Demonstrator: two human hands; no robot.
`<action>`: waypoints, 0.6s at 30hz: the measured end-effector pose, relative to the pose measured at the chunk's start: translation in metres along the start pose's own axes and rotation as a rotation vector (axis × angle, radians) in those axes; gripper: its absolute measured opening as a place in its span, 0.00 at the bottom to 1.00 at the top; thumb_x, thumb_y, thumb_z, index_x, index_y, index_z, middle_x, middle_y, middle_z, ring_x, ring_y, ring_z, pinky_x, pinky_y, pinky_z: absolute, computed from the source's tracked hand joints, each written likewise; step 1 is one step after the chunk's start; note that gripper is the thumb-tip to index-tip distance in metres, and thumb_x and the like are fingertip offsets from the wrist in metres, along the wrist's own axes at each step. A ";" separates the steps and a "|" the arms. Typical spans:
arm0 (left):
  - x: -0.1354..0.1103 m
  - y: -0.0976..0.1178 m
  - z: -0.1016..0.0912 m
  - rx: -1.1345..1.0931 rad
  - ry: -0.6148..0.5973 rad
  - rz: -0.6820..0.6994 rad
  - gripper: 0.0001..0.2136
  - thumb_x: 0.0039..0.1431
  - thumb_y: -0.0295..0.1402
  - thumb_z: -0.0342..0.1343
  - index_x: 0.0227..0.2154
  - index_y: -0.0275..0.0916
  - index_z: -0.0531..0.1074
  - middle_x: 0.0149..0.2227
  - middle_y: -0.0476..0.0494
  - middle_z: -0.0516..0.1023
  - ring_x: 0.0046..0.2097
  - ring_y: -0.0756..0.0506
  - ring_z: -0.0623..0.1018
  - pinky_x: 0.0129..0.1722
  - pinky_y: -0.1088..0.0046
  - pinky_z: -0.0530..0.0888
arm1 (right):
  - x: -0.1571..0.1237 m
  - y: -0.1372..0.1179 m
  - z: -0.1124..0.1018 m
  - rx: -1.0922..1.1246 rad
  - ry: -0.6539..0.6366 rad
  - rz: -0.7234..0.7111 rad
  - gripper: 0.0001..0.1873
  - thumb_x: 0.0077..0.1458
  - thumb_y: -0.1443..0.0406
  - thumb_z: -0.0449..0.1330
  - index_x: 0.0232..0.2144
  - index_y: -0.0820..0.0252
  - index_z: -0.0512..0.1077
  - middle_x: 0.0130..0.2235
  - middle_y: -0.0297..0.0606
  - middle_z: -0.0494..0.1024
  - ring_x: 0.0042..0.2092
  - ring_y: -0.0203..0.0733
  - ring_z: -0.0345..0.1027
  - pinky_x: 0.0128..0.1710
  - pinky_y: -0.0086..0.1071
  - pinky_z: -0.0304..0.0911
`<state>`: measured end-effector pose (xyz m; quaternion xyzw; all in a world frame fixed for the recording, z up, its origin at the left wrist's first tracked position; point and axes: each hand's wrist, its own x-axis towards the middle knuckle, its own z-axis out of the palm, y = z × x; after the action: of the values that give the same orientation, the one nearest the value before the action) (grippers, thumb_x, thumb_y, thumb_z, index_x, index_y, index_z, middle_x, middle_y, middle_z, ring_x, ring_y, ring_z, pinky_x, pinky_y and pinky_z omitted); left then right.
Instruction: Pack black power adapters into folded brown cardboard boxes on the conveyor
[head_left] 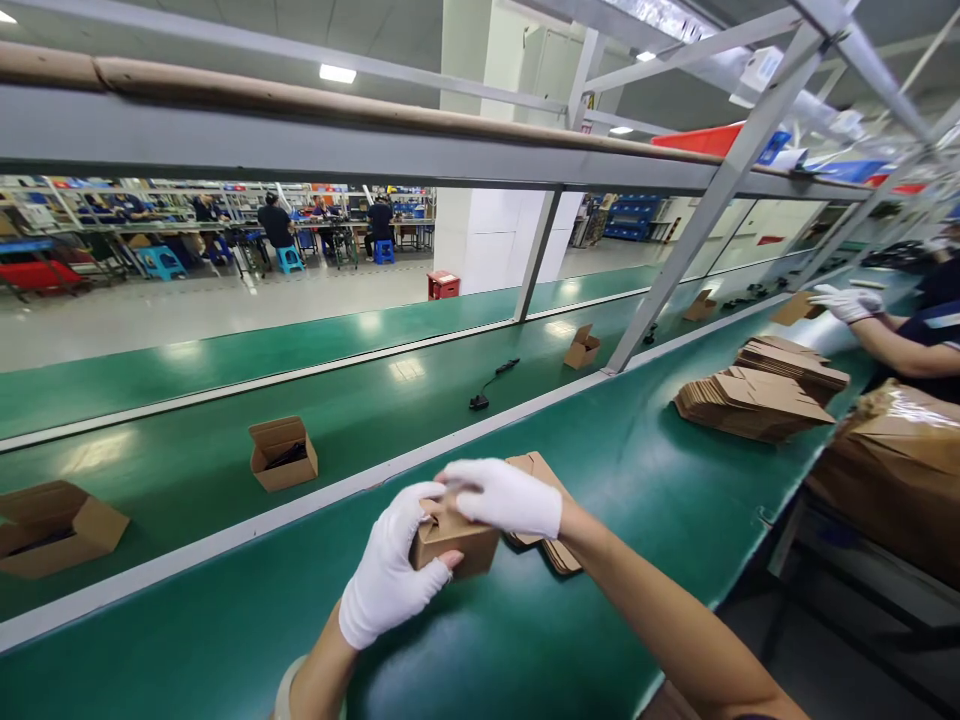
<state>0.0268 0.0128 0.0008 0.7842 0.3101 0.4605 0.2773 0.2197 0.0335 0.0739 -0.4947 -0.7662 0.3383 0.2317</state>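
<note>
A: What's in the white-gloved hands?

B: A small kraft cardboard box [456,545], tilted a little, with its top flaps bunched under the fingers. It sits over the near lane of the green conveyor belt [517,650], close to the belt, though I can't tell whether it touches.

A: What lies around it?

B: Just to the right is a small pile of flat cardboard blanks [546,515], partly under the right hand. Farther right, two larger stacks of flat blanks [754,405] lie on the belt, and beside them, at the right edge, is a brown wrapped bundle [892,470]. A grey divider rail [225,540] runs between the near lane and the far lane.

A: And beyond the rail?

B: Open cardboard boxes [283,453] are spaced along the far lane, with a black cable [489,385] lying loose among them. At the far right, a co-worker's gloved hand [847,303] holds up a flat blank [795,308].

A: How do the hands stand?

B: They're close together, both on the box. The left hand [390,570] wraps its left side, while the right hand [506,497] cups over the top, its fingers meeting the left hand's fingertips.
</note>
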 end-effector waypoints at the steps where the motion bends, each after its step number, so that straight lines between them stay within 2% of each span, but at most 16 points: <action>1: 0.002 -0.002 0.000 0.032 0.106 -0.022 0.15 0.53 0.39 0.57 0.42 0.41 0.64 0.50 0.38 0.68 0.50 0.40 0.71 0.49 0.62 0.69 | -0.003 0.007 0.002 0.133 0.125 0.036 0.09 0.50 0.63 0.52 0.33 0.58 0.70 0.35 0.37 0.75 0.37 0.40 0.68 0.37 0.33 0.62; 2: 0.004 -0.004 0.000 0.065 0.238 -0.054 0.17 0.53 0.39 0.56 0.44 0.41 0.64 0.52 0.37 0.67 0.53 0.40 0.70 0.51 0.61 0.67 | -0.007 0.014 0.005 0.269 0.206 0.079 0.10 0.52 0.61 0.51 0.33 0.59 0.69 0.35 0.39 0.75 0.37 0.41 0.69 0.39 0.35 0.63; 3: 0.005 -0.006 0.001 0.092 0.373 -0.090 0.18 0.54 0.40 0.56 0.46 0.41 0.63 0.53 0.37 0.66 0.54 0.39 0.68 0.52 0.60 0.66 | -0.010 0.020 0.010 0.398 0.227 0.116 0.13 0.54 0.58 0.51 0.32 0.61 0.68 0.34 0.41 0.75 0.37 0.42 0.69 0.39 0.36 0.64; 4: 0.007 -0.009 0.003 0.108 0.483 -0.123 0.18 0.55 0.40 0.55 0.47 0.41 0.63 0.54 0.37 0.65 0.55 0.39 0.67 0.54 0.59 0.65 | -0.014 0.026 0.017 0.517 0.194 0.135 0.16 0.54 0.54 0.52 0.31 0.62 0.68 0.33 0.41 0.75 0.35 0.42 0.70 0.38 0.38 0.64; 5: 0.008 -0.011 0.005 0.111 0.543 -0.145 0.19 0.55 0.40 0.54 0.49 0.41 0.62 0.55 0.36 0.64 0.56 0.39 0.66 0.54 0.59 0.65 | -0.018 0.031 0.026 0.631 0.115 0.136 0.19 0.52 0.51 0.53 0.31 0.62 0.68 0.32 0.42 0.75 0.34 0.43 0.70 0.38 0.39 0.65; 6: 0.009 -0.015 0.009 0.101 0.538 -0.150 0.20 0.56 0.40 0.54 0.50 0.41 0.62 0.56 0.36 0.63 0.57 0.39 0.66 0.55 0.58 0.64 | -0.020 0.035 0.034 0.735 0.072 0.116 0.21 0.51 0.49 0.54 0.34 0.62 0.69 0.33 0.43 0.75 0.35 0.44 0.70 0.38 0.40 0.65; 7: 0.010 -0.019 0.014 0.077 0.471 -0.136 0.21 0.56 0.41 0.54 0.52 0.42 0.61 0.57 0.36 0.62 0.58 0.38 0.65 0.56 0.58 0.64 | -0.022 0.038 0.042 0.824 0.099 0.093 0.24 0.50 0.47 0.55 0.37 0.61 0.68 0.35 0.44 0.75 0.37 0.45 0.70 0.40 0.40 0.65; 9: 0.013 -0.032 0.022 0.003 0.229 -0.079 0.26 0.56 0.45 0.52 0.56 0.41 0.59 0.59 0.35 0.61 0.59 0.38 0.64 0.57 0.57 0.63 | -0.023 0.041 0.051 0.848 0.259 0.108 0.25 0.52 0.47 0.53 0.41 0.59 0.67 0.39 0.44 0.75 0.40 0.48 0.70 0.41 0.40 0.65; 11: 0.020 -0.052 0.028 -0.064 0.044 -0.062 0.29 0.58 0.48 0.48 0.59 0.39 0.54 0.60 0.33 0.60 0.60 0.38 0.64 0.58 0.58 0.63 | -0.021 0.042 0.050 0.602 0.334 0.190 0.20 0.54 0.51 0.52 0.39 0.60 0.69 0.39 0.44 0.75 0.43 0.51 0.69 0.42 0.40 0.64; 12: 0.026 -0.064 0.029 -0.052 0.010 -0.102 0.29 0.60 0.48 0.44 0.60 0.38 0.52 0.60 0.33 0.61 0.59 0.39 0.64 0.57 0.59 0.63 | -0.019 0.043 0.048 0.399 0.305 0.213 0.16 0.54 0.56 0.52 0.37 0.60 0.70 0.39 0.44 0.75 0.44 0.52 0.69 0.43 0.40 0.64; 14: 0.043 -0.091 0.031 0.066 0.021 -0.254 0.25 0.62 0.44 0.42 0.59 0.37 0.54 0.58 0.33 0.63 0.58 0.41 0.66 0.57 0.60 0.64 | -0.015 0.044 0.043 -0.048 0.153 0.192 0.12 0.52 0.64 0.52 0.36 0.62 0.72 0.42 0.46 0.75 0.45 0.54 0.69 0.44 0.42 0.62; 16: 0.067 -0.117 0.033 0.213 0.036 -0.395 0.23 0.60 0.42 0.46 0.56 0.36 0.59 0.56 0.34 0.66 0.58 0.40 0.66 0.57 0.60 0.63 | -0.011 0.045 0.045 -0.434 -0.029 0.130 0.12 0.50 0.68 0.53 0.37 0.63 0.73 0.42 0.50 0.75 0.43 0.54 0.70 0.43 0.44 0.62; 18: 0.092 -0.140 0.039 0.289 0.020 -0.458 0.24 0.55 0.41 0.53 0.53 0.35 0.63 0.56 0.34 0.67 0.59 0.37 0.64 0.58 0.58 0.60 | -0.006 0.045 0.054 -0.711 -0.200 0.127 0.12 0.48 0.69 0.55 0.36 0.65 0.74 0.38 0.52 0.76 0.39 0.55 0.72 0.39 0.44 0.64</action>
<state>0.0650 0.1668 -0.0656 0.7204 0.5445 0.3447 0.2563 0.2124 0.0249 0.0039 -0.5554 -0.8225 0.1116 -0.0517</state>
